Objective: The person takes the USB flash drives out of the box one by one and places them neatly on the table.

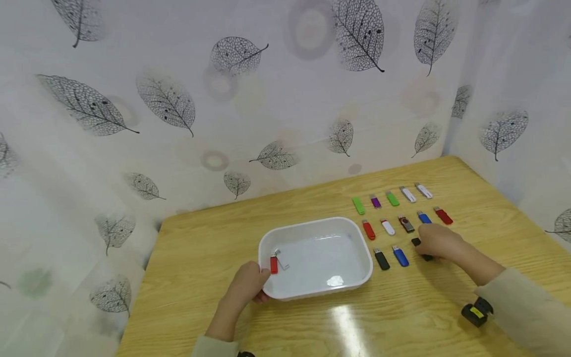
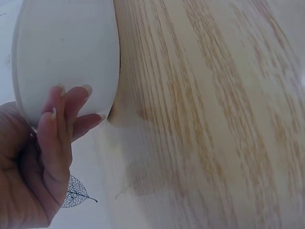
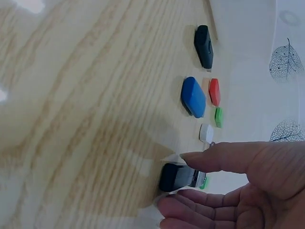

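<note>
My left hand (image 1: 247, 285) grips the near left corner of a white plastic tray (image 1: 312, 295), thumb over the rim and fingers against the outer wall (image 2: 71, 43). Inside the tray, at its left end, lie a red USB stick (image 1: 274, 264) and a white-and-silver piece (image 1: 283, 260). On the right, my right hand (image 1: 439, 241) pinches a black USB stick (image 3: 177, 177) on the table, thumb on one side and fingers on the other. Left of that hand lie a blue USB stick (image 1: 400, 256) and another black one (image 1: 381, 260).
More USB sticks lie in rows behind: red (image 1: 368, 230), white (image 1: 387, 227), dark red and silver (image 1: 406, 224), blue (image 1: 424, 217), red (image 1: 443, 215), green (image 1: 359, 206), purple (image 1: 375, 201) and others. A leaf-patterned curtain (image 1: 290, 99) borders the wooden table (image 1: 200, 238).
</note>
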Demonstrator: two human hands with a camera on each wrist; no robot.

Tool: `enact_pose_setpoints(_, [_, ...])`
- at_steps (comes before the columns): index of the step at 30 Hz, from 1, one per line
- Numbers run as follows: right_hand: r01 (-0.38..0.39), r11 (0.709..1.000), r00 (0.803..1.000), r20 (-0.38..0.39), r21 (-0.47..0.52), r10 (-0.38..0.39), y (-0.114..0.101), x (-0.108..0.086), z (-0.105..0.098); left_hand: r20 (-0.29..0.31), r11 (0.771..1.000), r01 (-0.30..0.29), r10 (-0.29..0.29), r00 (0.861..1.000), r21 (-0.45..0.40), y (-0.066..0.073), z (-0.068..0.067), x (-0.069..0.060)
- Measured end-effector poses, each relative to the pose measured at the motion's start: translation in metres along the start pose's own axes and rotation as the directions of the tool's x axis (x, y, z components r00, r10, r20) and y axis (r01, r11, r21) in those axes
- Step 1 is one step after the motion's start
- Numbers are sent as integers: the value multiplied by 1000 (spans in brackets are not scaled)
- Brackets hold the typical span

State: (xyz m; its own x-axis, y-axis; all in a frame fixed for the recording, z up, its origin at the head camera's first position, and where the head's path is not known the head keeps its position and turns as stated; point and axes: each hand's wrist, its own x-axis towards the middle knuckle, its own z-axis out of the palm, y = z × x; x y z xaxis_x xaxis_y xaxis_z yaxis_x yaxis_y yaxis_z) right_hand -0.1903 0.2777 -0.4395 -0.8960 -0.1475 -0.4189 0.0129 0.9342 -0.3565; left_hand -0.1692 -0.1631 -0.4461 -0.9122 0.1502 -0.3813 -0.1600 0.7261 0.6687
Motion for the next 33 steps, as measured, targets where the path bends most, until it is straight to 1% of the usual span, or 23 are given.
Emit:
enact_pose_setpoints(7, [-8,1000,1000,-27,18,9,-2,-3,-9,4,1000,4,-4,1000,2,1,0,0])
enact_pose_setpoints(13, [14,1000,1000,-9,-16,-14,-6,-6,-22,4,1000,3,-3,1000,4,1,-1,0])
enact_pose_setpoints(16, [26,999,1000,4,-19,-26,-12,-6,-30,2,1000,9,-9,1000,3,1,0,0])
enact_pose_setpoints(18, [35,999,999,18,-10,-34,-18,-7,-36,2,1000,14,-14,1000,3,0,1,0])
enact_pose_setpoints(22, [64,997,997,33,-29,-63,-34,-5,-48,1,1000,18,-18,1000,-3,0,1,0])
enact_pose_setpoints(26, [67,996,997,53,-55,-64,-51,-1,-56,4,1000,17,-17,1000,-14,0,2,-2])
enact_pose_setpoints(30, [98,992,994,56,-82,-94,-67,5,-58,4,1000,16,-15,1000,-22,0,1,-2])
enact_pose_setpoints(33, [112,989,993,54,-99,-107,-79,8,-55,0,999,11,-11,1000,-32,1,1,-2])
